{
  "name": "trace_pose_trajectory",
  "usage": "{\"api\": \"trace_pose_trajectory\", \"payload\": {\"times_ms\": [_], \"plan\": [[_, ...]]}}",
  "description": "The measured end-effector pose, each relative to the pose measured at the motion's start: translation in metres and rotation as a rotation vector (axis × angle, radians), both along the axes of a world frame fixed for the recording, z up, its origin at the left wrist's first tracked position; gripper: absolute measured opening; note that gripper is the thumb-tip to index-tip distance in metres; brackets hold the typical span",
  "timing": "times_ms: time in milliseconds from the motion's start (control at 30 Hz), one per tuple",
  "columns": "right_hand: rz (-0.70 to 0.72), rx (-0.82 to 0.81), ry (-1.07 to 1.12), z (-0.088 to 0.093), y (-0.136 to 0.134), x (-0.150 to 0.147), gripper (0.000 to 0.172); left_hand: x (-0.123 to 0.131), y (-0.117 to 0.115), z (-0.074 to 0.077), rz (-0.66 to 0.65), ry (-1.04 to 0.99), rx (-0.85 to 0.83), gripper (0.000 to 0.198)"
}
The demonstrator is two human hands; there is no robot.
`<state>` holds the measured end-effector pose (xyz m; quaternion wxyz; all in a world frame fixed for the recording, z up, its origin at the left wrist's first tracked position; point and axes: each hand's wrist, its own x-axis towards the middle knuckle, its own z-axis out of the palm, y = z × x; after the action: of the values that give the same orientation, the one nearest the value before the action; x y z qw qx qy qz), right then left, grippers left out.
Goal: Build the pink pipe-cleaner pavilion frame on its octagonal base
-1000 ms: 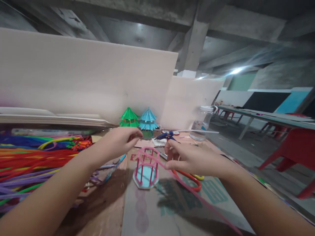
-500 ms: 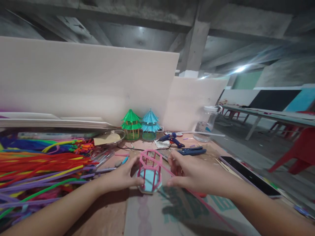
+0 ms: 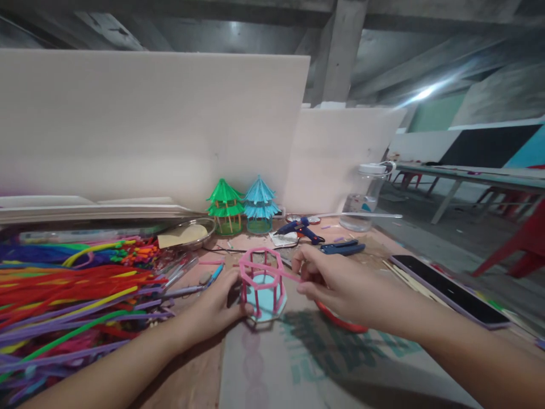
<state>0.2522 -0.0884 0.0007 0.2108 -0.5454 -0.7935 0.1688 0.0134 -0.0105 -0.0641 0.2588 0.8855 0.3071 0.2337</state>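
Note:
A small pink pavilion frame [image 3: 260, 284] with posts and an open polygonal top stands on a light blue base [image 3: 267, 309]. My left hand [image 3: 219, 301] is closed around the frame's left side, thumb at the base by a front post. Across the top of the frame lies a pink fuzzy strip [image 3: 289, 275], like a pipe cleaner. My right hand [image 3: 326, 278] pinches this strip between thumb and fingers, just right of the frame. Below that hand, a red curved thing [image 3: 344, 325] is partly hidden on the printed cardboard [image 3: 272, 369].
Bundles of coloured pipe cleaners [image 3: 76, 295] cover the left. Behind stand a green pavilion [image 3: 225, 207], a blue pavilion [image 3: 259, 204], a glue gun [image 3: 300, 228] and a clear bottle [image 3: 361, 199]. Blue-handled pliers [image 3: 343, 246] and a phone [image 3: 447, 289] lie to the right.
My right hand's fingers, spread beside the strip before, have closed on it. The strip's long tail at lower right no longer shows. My left hand stays at the frame, and the view has shifted slightly.

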Motion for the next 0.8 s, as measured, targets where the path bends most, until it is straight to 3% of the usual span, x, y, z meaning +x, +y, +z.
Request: {"api": "trace_pose_trajectory", "payload": {"times_ms": [267, 533, 800], "plan": [[-0.066, 0.305, -0.083, 0.0068, -0.0006, -0.0013, 0.010, 0.0010, -0.0010, -0.0021, -0.011, 0.000, 0.107, 0.039], [-0.035, 0.312, -0.146, 0.0087, -0.0049, -0.0049, 0.020, -0.0003, 0.0013, -0.0074, -0.014, 0.018, 0.147, 0.044], [0.001, 0.351, -0.132, 0.0039, -0.0062, -0.0043, 0.011, -0.0007, -0.0002, -0.0091, 0.003, 0.013, 0.202, 0.032]]}}
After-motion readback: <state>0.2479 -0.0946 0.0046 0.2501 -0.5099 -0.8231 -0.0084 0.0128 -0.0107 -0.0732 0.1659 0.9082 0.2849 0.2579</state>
